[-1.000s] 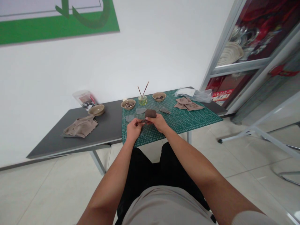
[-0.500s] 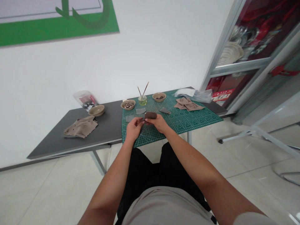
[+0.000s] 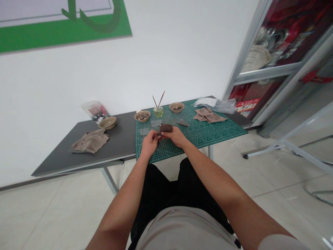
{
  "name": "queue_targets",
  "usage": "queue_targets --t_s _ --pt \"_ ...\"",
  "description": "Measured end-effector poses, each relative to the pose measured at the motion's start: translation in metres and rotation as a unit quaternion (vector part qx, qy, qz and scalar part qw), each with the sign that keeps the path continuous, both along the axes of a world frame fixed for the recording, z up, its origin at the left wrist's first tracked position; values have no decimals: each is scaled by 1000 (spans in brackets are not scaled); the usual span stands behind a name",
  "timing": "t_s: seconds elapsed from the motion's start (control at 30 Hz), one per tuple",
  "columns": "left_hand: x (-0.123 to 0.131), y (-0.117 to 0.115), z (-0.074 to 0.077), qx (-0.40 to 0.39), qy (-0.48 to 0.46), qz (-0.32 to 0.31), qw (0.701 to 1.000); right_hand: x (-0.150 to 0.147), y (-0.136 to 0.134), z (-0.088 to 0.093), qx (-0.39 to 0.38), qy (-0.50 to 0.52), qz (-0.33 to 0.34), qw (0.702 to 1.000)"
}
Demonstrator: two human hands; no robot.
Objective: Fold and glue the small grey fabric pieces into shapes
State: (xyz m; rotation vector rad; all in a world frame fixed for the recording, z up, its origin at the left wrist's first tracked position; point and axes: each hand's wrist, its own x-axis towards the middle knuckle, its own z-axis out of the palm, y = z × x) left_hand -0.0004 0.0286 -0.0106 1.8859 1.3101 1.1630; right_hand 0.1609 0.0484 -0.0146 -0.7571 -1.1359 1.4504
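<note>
Over the green cutting mat (image 3: 208, 133), my right hand (image 3: 177, 136) is closed on a dark brown piece (image 3: 165, 128) with a rounded edge. My left hand (image 3: 151, 141) is pinched at the left end of this piece, its fingertips close to the right hand's. Whatever small part lies between the left fingertips is too small to make out. Behind the hands lie grey flat pieces (image 3: 156, 123), and another grey piece (image 3: 183, 122) is to their right. A glass jar (image 3: 158, 111) with two thin brushes stands between two bowls (image 3: 142, 116) (image 3: 176, 107) with small items.
On the dark table (image 3: 117, 142) at left are a brown cloth (image 3: 90, 141), a tan bowl (image 3: 107, 122) and a clear container (image 3: 95, 111). Another brown cloth (image 3: 208, 115) and a plastic bag (image 3: 225, 106) lie at right. A white wall rises behind.
The brown piece has shifted slightly left and tilted a little between the hands. The left fingers have moved slightly, still pinched. The rest is unchanged.
</note>
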Motion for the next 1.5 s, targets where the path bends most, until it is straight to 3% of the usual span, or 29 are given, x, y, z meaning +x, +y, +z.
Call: queue_targets --t_s 0.13,0.43,0.8,1.5 --pt "-1 -1 0 0 19 -6 1000 0 -1 2 -14 7 10 1000" --pt "0 -2 -1 62 88 63 992 -1 -2 5 -36 -6 12 999" --pt "1 -3 0 82 129 47 987 -1 0 3 -28 -26 -10 999" --pt "2 -2 1 48 87 72 992 -3 0 0 -25 -35 3 999"
